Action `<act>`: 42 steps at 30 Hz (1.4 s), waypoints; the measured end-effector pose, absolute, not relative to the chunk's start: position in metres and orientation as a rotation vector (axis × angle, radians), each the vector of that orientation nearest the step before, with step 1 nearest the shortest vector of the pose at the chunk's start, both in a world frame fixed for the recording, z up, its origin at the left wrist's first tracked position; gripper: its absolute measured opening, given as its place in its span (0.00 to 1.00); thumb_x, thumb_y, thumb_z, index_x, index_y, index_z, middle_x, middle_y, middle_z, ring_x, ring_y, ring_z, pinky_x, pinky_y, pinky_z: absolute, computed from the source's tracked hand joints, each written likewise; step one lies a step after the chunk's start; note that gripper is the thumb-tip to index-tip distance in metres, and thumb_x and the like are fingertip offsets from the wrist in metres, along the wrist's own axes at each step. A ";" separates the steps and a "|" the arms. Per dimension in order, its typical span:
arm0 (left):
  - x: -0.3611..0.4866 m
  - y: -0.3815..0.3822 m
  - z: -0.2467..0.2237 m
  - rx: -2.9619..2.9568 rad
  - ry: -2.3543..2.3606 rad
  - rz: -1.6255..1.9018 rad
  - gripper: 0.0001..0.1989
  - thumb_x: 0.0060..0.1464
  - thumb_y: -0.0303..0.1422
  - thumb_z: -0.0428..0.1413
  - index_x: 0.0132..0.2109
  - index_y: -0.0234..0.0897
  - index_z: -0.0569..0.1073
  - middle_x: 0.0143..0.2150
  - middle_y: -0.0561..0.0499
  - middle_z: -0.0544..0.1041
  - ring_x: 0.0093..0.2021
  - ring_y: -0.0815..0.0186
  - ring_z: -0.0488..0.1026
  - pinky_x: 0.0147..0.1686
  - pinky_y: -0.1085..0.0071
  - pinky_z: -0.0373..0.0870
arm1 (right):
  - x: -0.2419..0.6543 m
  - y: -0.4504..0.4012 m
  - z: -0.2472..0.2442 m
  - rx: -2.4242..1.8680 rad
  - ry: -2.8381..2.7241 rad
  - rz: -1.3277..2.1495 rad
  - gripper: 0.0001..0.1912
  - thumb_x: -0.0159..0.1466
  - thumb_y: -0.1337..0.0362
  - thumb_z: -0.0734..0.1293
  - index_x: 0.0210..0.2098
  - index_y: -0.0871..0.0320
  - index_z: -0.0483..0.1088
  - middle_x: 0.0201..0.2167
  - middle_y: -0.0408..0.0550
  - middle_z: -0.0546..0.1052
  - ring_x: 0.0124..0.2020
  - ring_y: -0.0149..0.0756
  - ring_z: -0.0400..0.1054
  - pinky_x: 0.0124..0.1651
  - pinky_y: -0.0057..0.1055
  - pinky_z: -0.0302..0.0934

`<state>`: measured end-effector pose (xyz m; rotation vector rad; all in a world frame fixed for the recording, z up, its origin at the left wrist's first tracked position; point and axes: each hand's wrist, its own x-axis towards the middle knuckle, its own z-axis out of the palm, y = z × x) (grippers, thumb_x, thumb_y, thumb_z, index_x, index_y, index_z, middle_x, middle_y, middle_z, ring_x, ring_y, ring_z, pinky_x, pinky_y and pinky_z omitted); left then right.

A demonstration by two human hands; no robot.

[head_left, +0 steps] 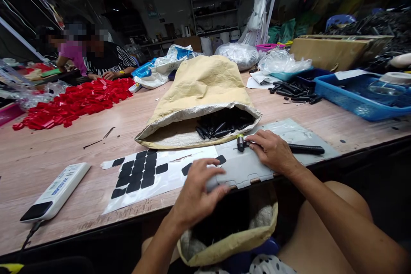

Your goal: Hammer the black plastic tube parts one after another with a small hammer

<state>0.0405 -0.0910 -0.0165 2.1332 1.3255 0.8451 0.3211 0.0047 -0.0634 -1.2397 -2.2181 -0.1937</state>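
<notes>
My right hand [271,150] rests over the grey mat [282,130], its fingers closed on a small hammer whose metal head [240,142] with a yellow-green ring shows left of the fingertips; its black handle [306,149] sticks out to the right. My left hand [202,190] hovers near the mat's left end, thumb and fingers apart, holding nothing. Left of it lies a white sheet [160,186] with black rounded-square stickers [138,171]. Behind the mat, a tan sack [202,90] lies open toward me, black tubular pieces [221,127] in its mouth.
A second open sack [231,250] is below the table edge. A white power strip [56,192] lies at left, red pieces [83,98] behind it. At right are a blue tray [356,98] and loose black pieces [292,90]. Two people [107,58] sit at back left.
</notes>
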 end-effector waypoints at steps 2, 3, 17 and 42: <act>0.039 -0.058 -0.007 1.947 1.533 1.003 0.10 0.61 0.39 0.57 0.46 0.41 0.79 0.47 0.47 0.80 0.48 0.59 0.75 0.49 0.64 0.71 | 0.321 0.005 -0.064 -1.243 -2.212 -0.191 0.12 0.68 0.65 0.64 0.49 0.54 0.75 0.38 0.48 0.75 0.41 0.41 0.67 0.45 0.36 0.61; 0.039 -0.039 -0.003 1.851 1.675 1.041 0.12 0.62 0.40 0.55 0.45 0.40 0.79 0.43 0.48 0.81 0.43 0.60 0.76 0.44 0.65 0.72 | 0.321 0.005 -0.063 -1.245 -2.208 -0.188 0.12 0.68 0.65 0.64 0.48 0.53 0.75 0.38 0.48 0.76 0.41 0.41 0.67 0.45 0.36 0.61; 0.040 0.053 -0.005 1.566 2.355 0.474 0.11 0.48 0.43 0.60 0.30 0.41 0.78 0.39 0.39 0.83 0.44 0.45 0.78 0.37 0.60 0.68 | 0.321 0.003 -0.062 -1.281 -2.193 -0.175 0.11 0.68 0.65 0.65 0.48 0.53 0.75 0.39 0.47 0.76 0.41 0.40 0.68 0.44 0.35 0.61; 0.039 -0.009 -0.037 2.144 1.484 0.771 0.08 0.53 0.34 0.65 0.42 0.42 0.80 0.39 0.51 0.79 0.45 0.58 0.70 0.47 0.64 0.65 | 0.320 0.003 -0.053 -1.238 -2.171 -0.105 0.12 0.69 0.65 0.62 0.47 0.52 0.76 0.38 0.48 0.77 0.42 0.40 0.71 0.45 0.36 0.65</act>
